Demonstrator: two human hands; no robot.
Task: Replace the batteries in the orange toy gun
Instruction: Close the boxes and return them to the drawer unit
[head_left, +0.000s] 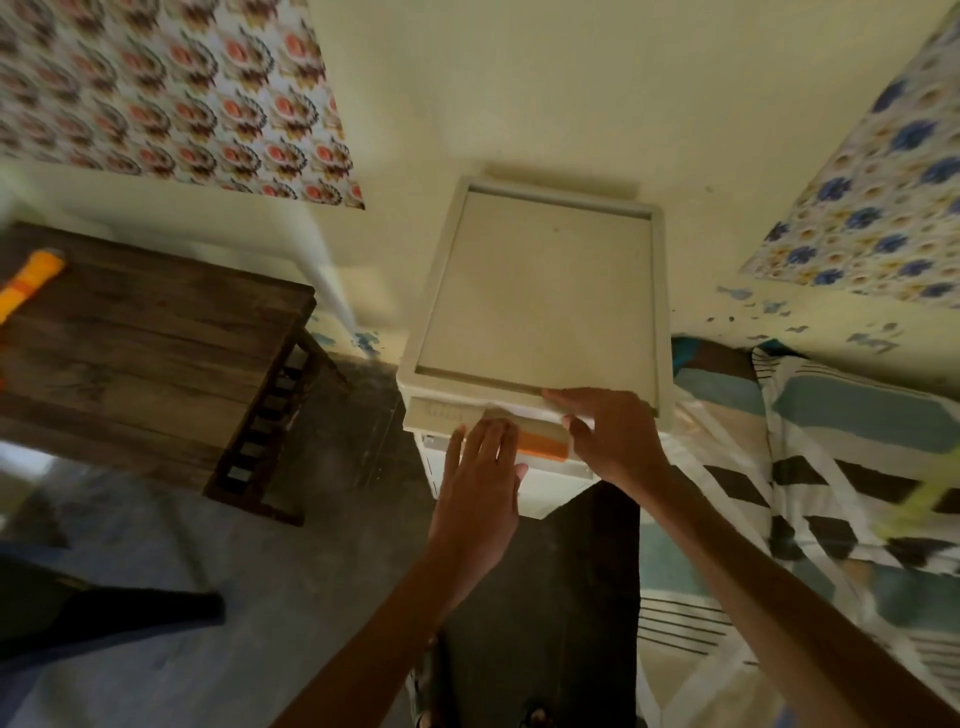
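Left hand: the left hand (480, 467) lies open, fingers spread and flat, palm down against the front of the top drawer, gripping nothing
Right hand: the right hand (605, 431) is curled, fingers stretched over the front lip of the cabinet top, thumb tucked below it; whether it grips anything I cannot tell
Cabinet: a cream plastic drawer cabinet (540, 291) with a flat recessed top stands directly ahead of both hands, against the pale yellow wall (519, 93)
Drawer: the cream top drawer (447, 413) sits under the left fingertips; it looks slightly out, but blur leaves this uncertain
Orange patch: an orange rectangular panel (543, 444) shows on the cabinet front between the two hands, just beside the left hand's fingers and below the right thumb
Toy gun: the orange and yellow plastic toy gun (31, 283), only partly in view, lies well apart to the far left of the left hand, on top of the table at the picture's edge
Table: a dark brown wooden plank table (156, 332) stands left of the left hand, beside the cabinet
Bedding: a striped sheet in teal, black and white (831, 467) lies just right of the right forearm
Floor: grey concrete floor (260, 623) spreads beneath the left forearm
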